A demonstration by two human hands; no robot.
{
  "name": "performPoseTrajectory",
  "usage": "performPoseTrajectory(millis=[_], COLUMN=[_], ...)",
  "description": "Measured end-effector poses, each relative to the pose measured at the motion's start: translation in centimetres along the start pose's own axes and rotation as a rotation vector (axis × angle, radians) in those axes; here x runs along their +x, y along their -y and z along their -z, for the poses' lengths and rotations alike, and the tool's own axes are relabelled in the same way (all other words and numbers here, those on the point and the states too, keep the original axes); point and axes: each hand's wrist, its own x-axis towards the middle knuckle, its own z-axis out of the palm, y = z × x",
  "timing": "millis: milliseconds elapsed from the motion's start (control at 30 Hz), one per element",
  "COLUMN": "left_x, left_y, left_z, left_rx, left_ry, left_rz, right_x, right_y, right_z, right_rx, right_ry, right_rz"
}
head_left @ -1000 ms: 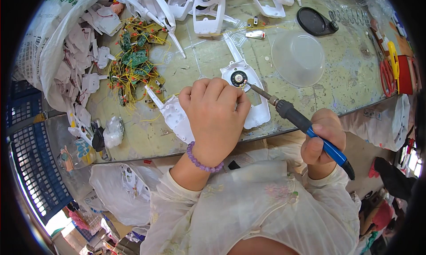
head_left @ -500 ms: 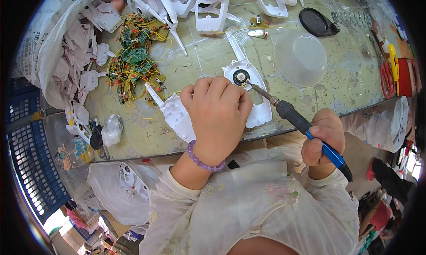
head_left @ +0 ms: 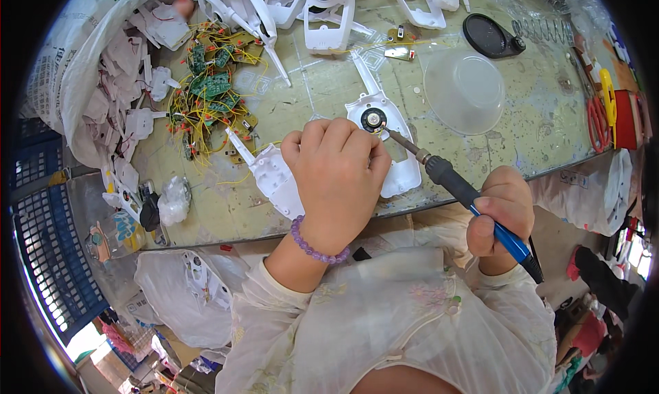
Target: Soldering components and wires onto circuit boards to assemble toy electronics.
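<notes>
My right hand (head_left: 506, 212) is wrapped round the blue and black handle of a soldering iron (head_left: 453, 179). The iron's tip points up and left to the edge of a small round black speaker (head_left: 373, 120). That speaker sits in a white plastic housing half (head_left: 403, 176) with a narrow arm at its far end. Over the housing's left side, my left hand (head_left: 338, 178) is closed with its fingers curled down. Its fingertips, and whatever they pinch, are hidden under the knuckles. A second white housing half (head_left: 273, 181) lies to the left, partly covered by that hand.
Green circuit boards (head_left: 209, 85) with yellow wires are heaped at left, beside a bag (head_left: 75, 71) of white parts. More white housings (head_left: 329, 33) lie along the back. At right are a translucent bowl (head_left: 465, 92), a black round lid (head_left: 487, 36), a spring (head_left: 546, 30) and red-handled scissors (head_left: 598, 123).
The soldering iron's handle and my right hand have shifted very slightly left. My left hand and the housing have hardly moved.
</notes>
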Motion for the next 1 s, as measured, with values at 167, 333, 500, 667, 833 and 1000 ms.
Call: performPoseTrajectory(millis=[167,333,500,667,833,1000], left_x=[0.1,0.0,0.1,0.1,-0.7,-1.5], left_y=[-0.1,-0.1,-0.3,-0.6,-1.8,-1.9], left_z=[0.0,-0.1,0.3,1.5,3.2,4.2], left_rx=[0.006,0.005,-0.002,-0.117,-0.224,-0.269], left_ry=[-0.005,-0.004,0.003,0.026,0.214,0.187], left_rz=[0.004,0.008,0.007,0.028,-0.178,-0.188], right_x=[-0.6,-1.3,-1.2,3.0,7.5,11.2], right_y=[0.1,0.0,-0.8,-3.0,-7.0,-11.4], right_z=[-0.2,0.4,2.1,10.3,17.7,15.6], right_rx=[-0.036,-0.042,-0.355,-0.147,-0.112,-0.042], right_ry=[-0.042,-0.093,-0.383,-1.042,-1.037,-0.553], right_rz=[0.028,0.027,0.070,-0.143,-0.374,-0.637])
